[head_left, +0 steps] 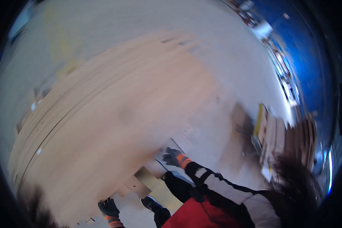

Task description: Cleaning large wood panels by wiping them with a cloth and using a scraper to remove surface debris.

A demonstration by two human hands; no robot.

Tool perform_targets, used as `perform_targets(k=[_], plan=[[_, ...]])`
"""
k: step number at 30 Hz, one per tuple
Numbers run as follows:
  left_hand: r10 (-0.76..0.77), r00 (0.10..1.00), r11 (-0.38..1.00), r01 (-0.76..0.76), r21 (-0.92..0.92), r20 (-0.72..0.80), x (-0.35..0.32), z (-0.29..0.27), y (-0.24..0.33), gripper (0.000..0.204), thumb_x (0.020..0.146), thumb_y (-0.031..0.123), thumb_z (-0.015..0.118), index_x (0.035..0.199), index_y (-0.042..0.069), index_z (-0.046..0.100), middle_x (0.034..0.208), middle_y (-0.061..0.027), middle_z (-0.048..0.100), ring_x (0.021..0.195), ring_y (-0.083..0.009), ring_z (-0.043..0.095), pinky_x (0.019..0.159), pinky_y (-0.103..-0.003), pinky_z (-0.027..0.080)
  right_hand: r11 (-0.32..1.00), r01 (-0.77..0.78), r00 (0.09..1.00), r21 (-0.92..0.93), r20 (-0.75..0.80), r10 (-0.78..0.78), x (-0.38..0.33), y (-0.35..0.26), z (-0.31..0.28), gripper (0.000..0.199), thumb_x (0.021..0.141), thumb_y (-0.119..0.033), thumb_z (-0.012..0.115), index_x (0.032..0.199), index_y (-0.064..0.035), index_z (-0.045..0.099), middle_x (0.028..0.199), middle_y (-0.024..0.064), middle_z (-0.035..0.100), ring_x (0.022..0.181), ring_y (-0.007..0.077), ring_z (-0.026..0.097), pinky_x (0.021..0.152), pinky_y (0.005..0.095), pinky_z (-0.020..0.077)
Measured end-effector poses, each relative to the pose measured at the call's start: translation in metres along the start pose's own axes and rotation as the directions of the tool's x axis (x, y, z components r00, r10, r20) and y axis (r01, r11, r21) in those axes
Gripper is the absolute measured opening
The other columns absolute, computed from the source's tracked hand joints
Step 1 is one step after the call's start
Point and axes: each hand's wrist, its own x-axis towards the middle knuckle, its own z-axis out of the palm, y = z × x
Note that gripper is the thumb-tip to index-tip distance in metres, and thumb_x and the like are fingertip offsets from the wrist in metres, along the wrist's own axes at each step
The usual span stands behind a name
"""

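A large pale wooden panel (121, 110), blurred by motion, spreads out in front of me. Dark lines along its left side look like edges of boards lying together. My left hand (109, 208), in a grey glove with an orange cuff, is at the panel's near edge with its fingers apart; whether it touches the wood I cannot tell. My right hand (173, 157), gloved alike, is held out farther right with fingers spread and nothing in it. Below it lie a small light sheet (171, 144) and a brown cardboard-like piece (137, 186).
My shoe (151, 204) stands on the floor close to the near edge of the panel. To the right is a stack of boards (279, 136) with a yellow edge. A blue surface (304, 53) and cluttered shelving-like shapes (281, 72) line the far right.
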Motion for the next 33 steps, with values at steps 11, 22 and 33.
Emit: perform_targets(k=[11, 22, 33], plan=[[-0.165, 0.982, 0.836, 0.191, 0.514, -0.096, -0.125, -0.006, 0.063, 0.087, 0.092, 0.056, 0.047, 0.154, 0.015, 0.0, 0.156, -0.0119, 0.024, 0.139, -0.0354, 0.031, 0.114, -0.051, 0.023, 0.756, 0.123, 0.992, -0.643, 0.068, -0.104, -0.126, 0.223, -0.075, 0.036, 0.087, -0.043, 0.057, 0.1, -0.0122, 0.071, 0.094, 0.0095, 0.071, 0.086, 0.0259, 0.067, 0.071, 0.0386, 0.05], [0.127, 0.794, -0.616, -0.406, 0.675, 0.594, -0.091, 0.037, -0.081, 0.082, 0.083, 0.021, 0.071, 0.147, -0.003, 0.025, 0.149, -0.0217, 0.035, 0.14, -0.0337, 0.03, 0.115, -0.036, 0.025, 0.996, 0.047, 0.999, 0.071, 0.008, -0.048, -0.121, 0.284, -0.211, 0.042, 0.092, -0.035, 0.059, 0.121, -0.005, 0.061, 0.095, 0.0106, 0.069, 0.08, 0.0171, 0.068, 0.069, 0.0317, 0.0525], [0.29, 0.645, -0.935, 0.033, 0.354, 0.707, 0.035, 0.106, -0.055, 0.105, 0.06, 0.003, 0.067, 0.152, 0.009, 0.016, 0.154, -0.0214, 0.022, 0.144, -0.0391, 0.018, 0.117, -0.046, 0.019, 0.765, 0.613, 0.65, 0.196, 0.427, -0.629, 0.017, 0.125, -0.119, 0.039, 0.098, -0.019, 0.052, 0.133, -0.0011, 0.048, 0.11, 0.009, 0.065, 0.094, 0.0159, 0.063, 0.082, 0.029, 0.0513]])
